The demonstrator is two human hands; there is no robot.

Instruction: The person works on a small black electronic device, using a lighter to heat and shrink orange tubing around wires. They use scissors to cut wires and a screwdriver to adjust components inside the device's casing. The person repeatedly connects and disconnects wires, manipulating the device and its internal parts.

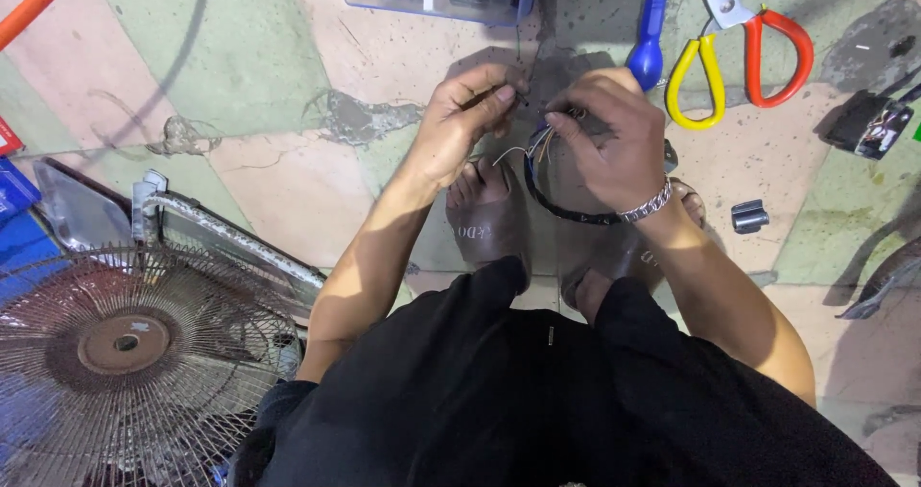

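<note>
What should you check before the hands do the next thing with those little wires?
1. Left hand pinching a thin wire end: ok, fingers closed on it.
2. Right hand holding the dark cable with its loose wires: ok.
3. Wire ends stripped bare: cannot tell, too small to see.
4. Scissors within reach: ok, lying on the floor beyond the right hand.
5. Blue-handled tool within reach: ok, beside the scissors.
6. Fan turning: cannot tell from one picture; it lies at the person's left.
</note>
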